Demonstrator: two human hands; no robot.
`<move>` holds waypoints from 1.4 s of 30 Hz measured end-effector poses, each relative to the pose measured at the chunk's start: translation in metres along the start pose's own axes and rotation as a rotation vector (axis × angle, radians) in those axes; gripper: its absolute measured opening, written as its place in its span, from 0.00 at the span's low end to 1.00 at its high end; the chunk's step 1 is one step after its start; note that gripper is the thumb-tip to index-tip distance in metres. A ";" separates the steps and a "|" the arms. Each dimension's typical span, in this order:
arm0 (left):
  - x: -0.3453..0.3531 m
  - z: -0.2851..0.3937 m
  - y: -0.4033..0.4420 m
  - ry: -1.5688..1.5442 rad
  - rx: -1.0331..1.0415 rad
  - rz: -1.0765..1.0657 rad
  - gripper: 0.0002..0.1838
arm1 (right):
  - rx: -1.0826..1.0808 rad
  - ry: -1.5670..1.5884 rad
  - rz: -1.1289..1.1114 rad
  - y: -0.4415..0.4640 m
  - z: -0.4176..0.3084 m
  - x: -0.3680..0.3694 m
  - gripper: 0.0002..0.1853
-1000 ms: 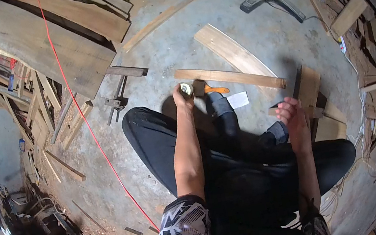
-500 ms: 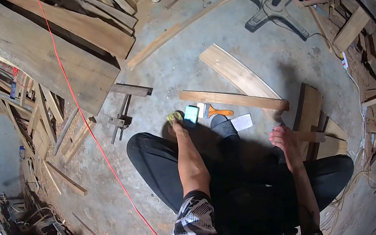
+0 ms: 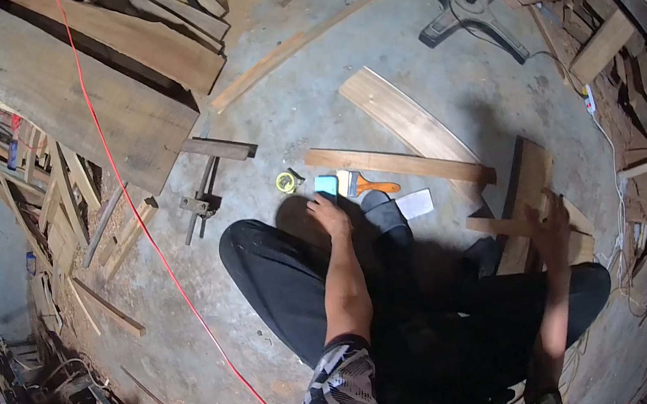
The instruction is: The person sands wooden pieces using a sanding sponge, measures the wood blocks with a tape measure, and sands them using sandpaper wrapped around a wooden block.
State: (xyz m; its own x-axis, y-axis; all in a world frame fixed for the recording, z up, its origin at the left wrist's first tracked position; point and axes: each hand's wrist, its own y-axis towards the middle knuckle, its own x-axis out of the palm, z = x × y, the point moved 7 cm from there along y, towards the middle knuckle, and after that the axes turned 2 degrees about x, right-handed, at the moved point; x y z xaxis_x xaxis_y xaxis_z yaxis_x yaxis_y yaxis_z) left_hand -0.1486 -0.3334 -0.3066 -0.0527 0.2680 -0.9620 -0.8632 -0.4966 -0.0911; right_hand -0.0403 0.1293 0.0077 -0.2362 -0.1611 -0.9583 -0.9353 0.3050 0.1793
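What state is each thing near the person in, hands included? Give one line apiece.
Phone, lying face up, screen lit.
Brush, lying flat, unheld.
Round yellow item, on the floor, unheld.
White sheet, lying flat.
Narrow board, lying across wide board.
Metal tool, lying on the floor.
Left hand, by the phone, contact unclear.
Right hand, at the wood pieces, grip unclear.

One paintbrush point(image 3: 372, 185), one red cord point(image 3: 167, 265)
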 end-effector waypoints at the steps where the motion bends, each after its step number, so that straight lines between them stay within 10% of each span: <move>1: -0.012 0.003 0.002 -0.088 0.000 0.041 0.35 | 0.086 -0.118 -0.090 0.004 0.019 0.000 0.35; 5: -0.079 0.035 0.013 -0.229 -0.140 0.086 0.46 | 0.179 -0.026 -0.500 0.006 0.082 0.059 0.38; 7: -0.090 0.067 0.020 -0.696 -0.015 0.092 0.43 | 0.150 0.319 -0.102 0.004 0.088 0.063 0.35; 13: -0.151 0.180 -0.089 -1.395 0.203 -0.868 0.35 | 0.065 0.374 -0.065 -0.003 0.026 0.033 0.43; 14: -0.162 0.190 -0.120 -1.404 0.242 -0.988 0.35 | 0.372 0.641 -0.304 -0.011 0.001 0.019 0.46; 15: -0.171 0.196 -0.148 -1.290 0.310 -1.132 0.35 | -0.006 0.354 0.045 -0.012 -0.002 0.019 0.49; 21: -0.110 0.187 -0.218 -0.841 0.286 -1.125 0.35 | 0.035 0.504 -0.133 -0.031 -0.035 0.019 0.55; 27: -0.141 0.226 -0.237 -1.015 0.891 -0.966 0.33 | -0.102 0.737 -0.105 -0.041 -0.021 0.006 0.57; 31: -0.028 0.183 -0.217 -0.678 0.655 -0.937 0.31 | -0.051 0.809 -0.224 -0.044 -0.007 0.023 0.59; 33: -0.060 0.191 -0.226 -0.556 0.565 -1.009 0.28 | -0.014 0.868 -0.272 -0.040 -0.013 0.013 0.59; 38: -0.199 0.250 -0.263 -1.066 1.196 -0.816 0.31 | 0.051 0.805 -0.283 -0.051 0.007 0.019 0.61; 42: -0.064 0.217 -0.252 -0.688 0.776 -0.900 0.32 | 0.077 0.763 -0.319 -0.065 0.024 0.016 0.59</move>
State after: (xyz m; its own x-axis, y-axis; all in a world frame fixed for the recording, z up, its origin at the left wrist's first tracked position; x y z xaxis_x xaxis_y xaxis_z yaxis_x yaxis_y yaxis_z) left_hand -0.0362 -0.0460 -0.1664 0.6300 0.7136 -0.3063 -0.7764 0.5887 -0.2252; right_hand 0.0229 0.1298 -0.0248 -0.1019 -0.8346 -0.5413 -0.9737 0.1953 -0.1178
